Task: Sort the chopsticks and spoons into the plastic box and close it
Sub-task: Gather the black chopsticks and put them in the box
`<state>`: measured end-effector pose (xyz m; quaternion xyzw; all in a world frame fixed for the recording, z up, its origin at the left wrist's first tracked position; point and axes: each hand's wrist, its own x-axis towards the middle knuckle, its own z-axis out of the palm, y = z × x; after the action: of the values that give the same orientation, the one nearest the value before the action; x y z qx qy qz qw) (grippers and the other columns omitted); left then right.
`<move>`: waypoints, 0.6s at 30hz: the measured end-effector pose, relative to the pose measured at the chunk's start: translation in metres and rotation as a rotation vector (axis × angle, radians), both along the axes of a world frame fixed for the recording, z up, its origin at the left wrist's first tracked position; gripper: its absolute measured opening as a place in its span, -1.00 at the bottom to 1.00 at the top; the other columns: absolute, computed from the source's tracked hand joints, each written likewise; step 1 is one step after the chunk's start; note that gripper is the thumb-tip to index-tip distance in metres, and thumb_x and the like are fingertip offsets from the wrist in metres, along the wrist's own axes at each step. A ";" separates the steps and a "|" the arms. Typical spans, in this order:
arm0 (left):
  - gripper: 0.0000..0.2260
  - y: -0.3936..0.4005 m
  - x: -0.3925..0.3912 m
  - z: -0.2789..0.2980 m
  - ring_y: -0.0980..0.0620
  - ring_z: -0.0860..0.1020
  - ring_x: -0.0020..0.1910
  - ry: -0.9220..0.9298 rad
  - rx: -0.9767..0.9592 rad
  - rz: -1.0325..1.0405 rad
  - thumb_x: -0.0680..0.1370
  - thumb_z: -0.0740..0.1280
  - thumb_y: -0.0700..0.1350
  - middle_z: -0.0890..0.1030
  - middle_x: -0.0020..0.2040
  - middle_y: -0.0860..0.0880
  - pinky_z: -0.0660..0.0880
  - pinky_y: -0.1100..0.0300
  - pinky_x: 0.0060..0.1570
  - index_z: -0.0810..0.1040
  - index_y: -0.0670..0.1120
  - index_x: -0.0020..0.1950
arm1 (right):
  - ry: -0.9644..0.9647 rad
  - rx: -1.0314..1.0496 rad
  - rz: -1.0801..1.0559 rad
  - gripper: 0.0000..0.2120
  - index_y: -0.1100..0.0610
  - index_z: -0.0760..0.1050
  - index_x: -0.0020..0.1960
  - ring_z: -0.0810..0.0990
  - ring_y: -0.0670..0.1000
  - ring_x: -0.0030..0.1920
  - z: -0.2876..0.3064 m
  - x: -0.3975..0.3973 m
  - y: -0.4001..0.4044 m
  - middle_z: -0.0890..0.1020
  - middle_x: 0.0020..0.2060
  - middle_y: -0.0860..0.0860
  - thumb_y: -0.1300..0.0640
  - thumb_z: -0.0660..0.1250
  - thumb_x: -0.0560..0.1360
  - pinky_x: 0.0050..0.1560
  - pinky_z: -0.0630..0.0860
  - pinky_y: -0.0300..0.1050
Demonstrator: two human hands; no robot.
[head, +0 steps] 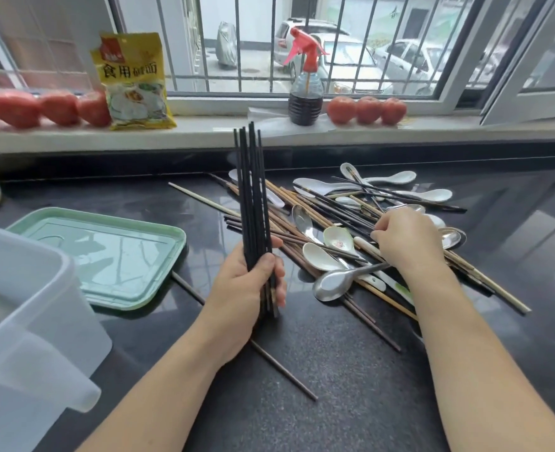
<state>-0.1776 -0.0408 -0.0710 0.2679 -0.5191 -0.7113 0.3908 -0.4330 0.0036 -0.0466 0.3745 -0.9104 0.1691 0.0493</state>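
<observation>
Here the left hand [250, 282] grips a bundle of black chopsticks [253, 197], held nearly upright with the lower ends resting on the dark tabletop [335, 370]. The left fingers [277, 275] curl fully around the bundle. At about 3 o'clock from it, the right hand [403, 243] rests palm down on a mixed pile of chopsticks and spoons [335, 223]; its fingers are curled down into the pile, but whether they hold anything cannot be told. A metal spoon [338, 282] lies at the near edge of the pile, just left of the right wrist. One loose brown chopstick [282, 370] passes beneath the left forearm. The clear plastic box [25, 321] stands open at 8 o'clock, and its green lid [106, 252] lies flat just beyond it. On the windowsill at 12 o'clock stand a spray bottle [305, 86], a yellow packet [132, 83] and rows of tomatoes [367, 109].
</observation>
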 end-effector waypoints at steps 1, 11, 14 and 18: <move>-0.84 -0.001 0.000 0.001 -0.06 0.47 -0.38 0.015 0.013 0.015 0.71 0.13 -0.30 0.51 -0.24 -0.10 0.46 0.08 -0.38 0.47 -0.15 0.18 | 0.003 -0.045 0.001 -0.88 0.04 0.71 -0.07 0.57 0.08 -0.06 0.005 0.000 0.002 0.67 -0.19 0.02 0.14 0.38 0.55 -0.13 0.46 -0.09; -0.88 -0.006 0.004 0.007 -0.02 0.42 -0.41 0.167 0.226 0.024 0.72 0.16 -0.21 0.49 -0.26 -0.08 0.43 0.12 -0.42 0.46 -0.17 0.19 | -0.819 -0.644 0.491 -0.71 -0.07 0.58 0.27 0.48 -0.06 -0.39 0.042 0.044 0.009 0.61 -0.20 0.00 0.22 0.23 0.68 -0.26 0.51 -0.20; -0.88 -0.007 0.004 0.007 -0.02 0.42 -0.42 0.161 0.226 0.013 0.72 0.16 -0.21 0.49 -0.26 -0.08 0.44 0.13 -0.43 0.45 -0.17 0.20 | -0.990 -0.656 0.623 -0.65 -0.02 0.54 0.33 0.52 0.00 -0.43 0.042 0.060 0.006 0.56 -0.04 0.10 0.28 0.12 0.70 -0.32 0.55 -0.15; -0.89 -0.005 0.005 0.008 -0.04 0.43 -0.41 0.143 0.097 0.098 0.72 0.15 -0.22 0.47 -0.25 -0.10 0.44 0.12 -0.43 0.44 -0.17 0.19 | -1.027 -0.738 0.694 -0.76 0.12 0.50 0.29 0.74 0.13 -0.06 0.047 0.068 0.010 0.69 0.16 0.02 0.20 0.13 0.71 -0.17 0.68 -0.04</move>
<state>-0.1728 -0.0460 -0.0631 0.2599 -0.4411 -0.7330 0.4479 -0.3650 0.0132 0.0004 0.4744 -0.5308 0.6261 -0.3181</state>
